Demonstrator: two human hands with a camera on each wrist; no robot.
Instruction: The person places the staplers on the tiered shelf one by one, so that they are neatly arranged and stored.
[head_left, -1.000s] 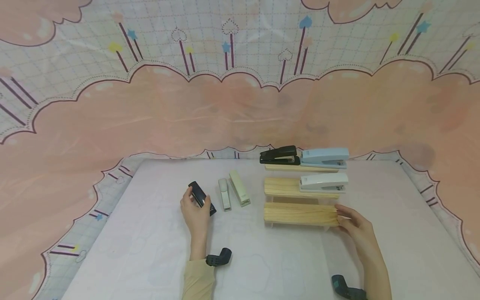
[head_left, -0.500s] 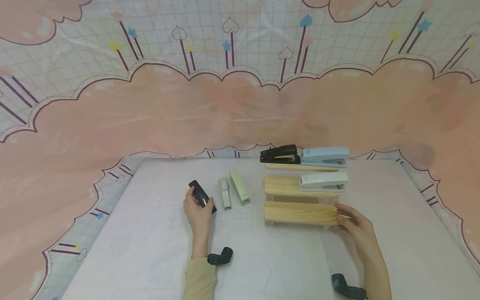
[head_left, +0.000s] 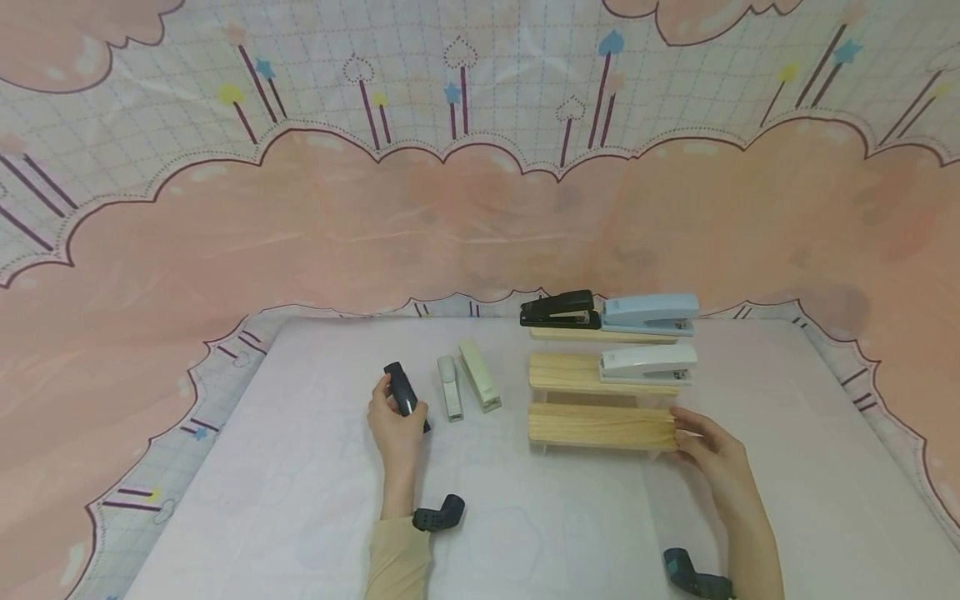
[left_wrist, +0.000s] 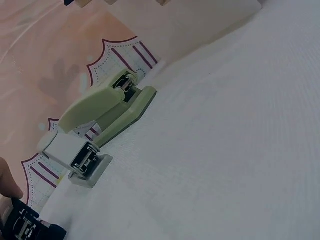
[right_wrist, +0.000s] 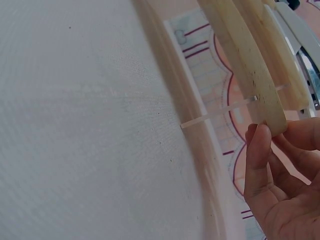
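My left hand [head_left: 397, 429] grips a dark navy stapler [head_left: 401, 387] at the left of the table, fingers on its left side and thumb on its right. In the left wrist view only the end of this dark stapler [left_wrist: 30, 225] shows, low in the corner. Just right of it lie a small grey stapler [head_left: 449, 389] and a pale green stapler [head_left: 480, 379]. My right hand [head_left: 712, 454] pinches the right end of the lowest wooden shelf [head_left: 600, 427] of a three-step rack; the right wrist view has the thumb [right_wrist: 260, 145] against the board's end.
On the rack's middle shelf [head_left: 562, 372] a white stapler [head_left: 648, 365] sits at the right. A black stapler [head_left: 558, 310] and a light blue stapler [head_left: 649, 313] stand end to end on the top shelf [head_left: 600, 337]. A patterned cloth [head_left: 480, 221] rises behind the white table [head_left: 300, 500].
My left hand has shifted slightly right, and the dark stapler in it has turned a little, its body now steeper in the head view. My right hand has stayed on the shelf end.
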